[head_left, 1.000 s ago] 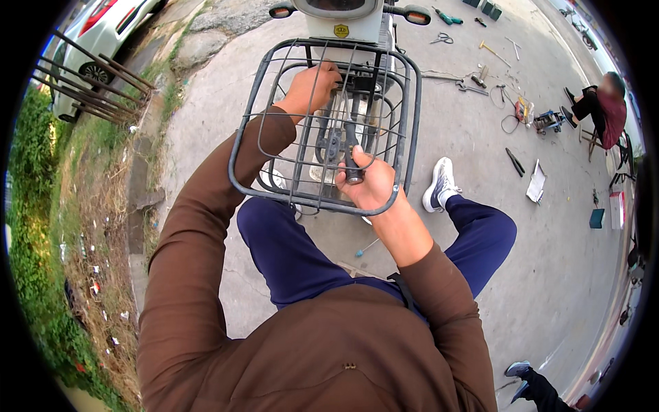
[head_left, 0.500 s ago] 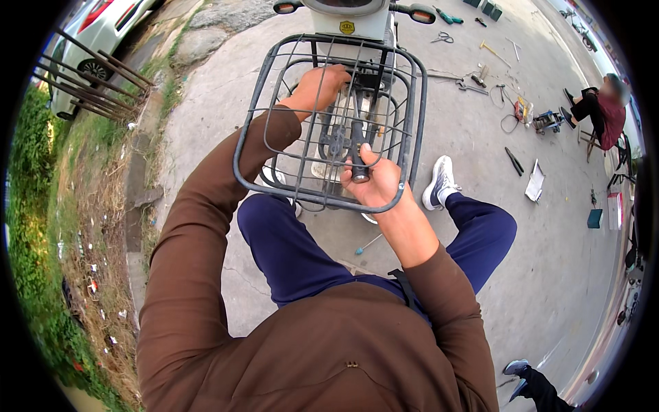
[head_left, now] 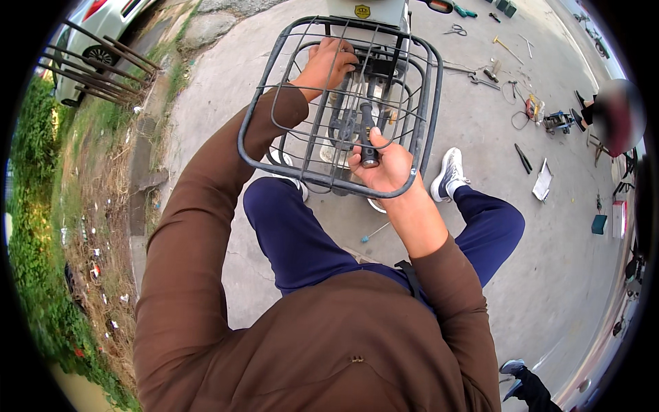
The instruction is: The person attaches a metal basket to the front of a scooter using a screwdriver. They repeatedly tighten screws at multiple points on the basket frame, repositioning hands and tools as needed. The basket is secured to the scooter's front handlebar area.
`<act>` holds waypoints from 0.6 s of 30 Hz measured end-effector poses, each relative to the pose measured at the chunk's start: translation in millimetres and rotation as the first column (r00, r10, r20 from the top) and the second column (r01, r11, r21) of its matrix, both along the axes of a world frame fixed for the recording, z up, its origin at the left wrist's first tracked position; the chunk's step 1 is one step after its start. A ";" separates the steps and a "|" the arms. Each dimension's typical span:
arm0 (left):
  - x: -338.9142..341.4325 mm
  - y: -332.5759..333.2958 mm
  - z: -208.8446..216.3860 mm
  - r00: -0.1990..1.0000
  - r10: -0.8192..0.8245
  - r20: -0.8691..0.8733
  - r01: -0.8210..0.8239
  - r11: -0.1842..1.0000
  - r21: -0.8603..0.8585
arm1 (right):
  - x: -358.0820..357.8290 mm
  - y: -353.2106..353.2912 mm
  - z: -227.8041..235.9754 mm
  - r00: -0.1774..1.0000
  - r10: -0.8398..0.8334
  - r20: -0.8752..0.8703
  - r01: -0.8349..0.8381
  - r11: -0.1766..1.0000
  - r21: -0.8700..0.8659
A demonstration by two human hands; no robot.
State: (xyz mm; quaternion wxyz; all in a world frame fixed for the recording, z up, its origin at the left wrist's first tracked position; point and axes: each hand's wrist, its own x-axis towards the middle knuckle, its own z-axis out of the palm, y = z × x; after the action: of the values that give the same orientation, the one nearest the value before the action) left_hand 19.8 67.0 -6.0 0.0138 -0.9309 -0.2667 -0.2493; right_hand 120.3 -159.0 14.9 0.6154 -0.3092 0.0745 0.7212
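A black wire basket [head_left: 241, 152] is fixed to the front of a white scooter [head_left: 384, 12]. My left hand [head_left: 328, 67] reaches in behind its wires, fingers bent together beside the black bracket [head_left: 374, 66] at the scooter end; what the fingertips grip is hidden. My right hand [head_left: 390, 165] is closed round the lower end of a dark-handled tool [head_left: 368, 130], thumb along its side. The tool points away from me toward the bracket, and its far end is lost among the wires and metal parts.
On the concrete to the right lie pliers [head_left: 523, 158], a white paper [head_left: 543, 181], a hammer [head_left: 491, 74], scissors [head_left: 455, 29] and wrenches. A blue-tipped screwdriver [head_left: 374, 233] lies between my feet. A person [head_left: 614, 120] sits at the far right. Metal rods [head_left: 103, 65] jut out at the left.
The view has shifted, so the basket and scooter sit slightly higher and further right. My left hand stays by the bracket with its fingers more bent; my right hand keeps hold of the tool.
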 end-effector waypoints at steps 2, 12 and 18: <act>0.5 5.0 -6.7 1.000 -0.020 -0.001 0.020 0.999 -0.033 | -0.6 -1.3 1.4 1.000 0.003 -0.001 -0.003 1.000 0.001; 5.6 -13.2 15.4 0.998 0.054 -0.024 -0.054 0.998 0.028 | 1.3 -0.2 9.2 0.993 0.034 0.111 -0.035 0.999 0.002; 13.0 -21.3 20.7 0.991 -0.073 -0.110 0.023 0.917 -0.398 | 0.6 8.8 4.5 0.925 0.121 0.360 -0.155 0.986 0.067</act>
State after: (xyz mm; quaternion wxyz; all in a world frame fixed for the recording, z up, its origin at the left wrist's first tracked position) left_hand 32.8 45.8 14.7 -0.1645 -0.9343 -0.2872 -0.1326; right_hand 120.9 -150.2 19.4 0.5804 -0.4092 -0.0935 0.6978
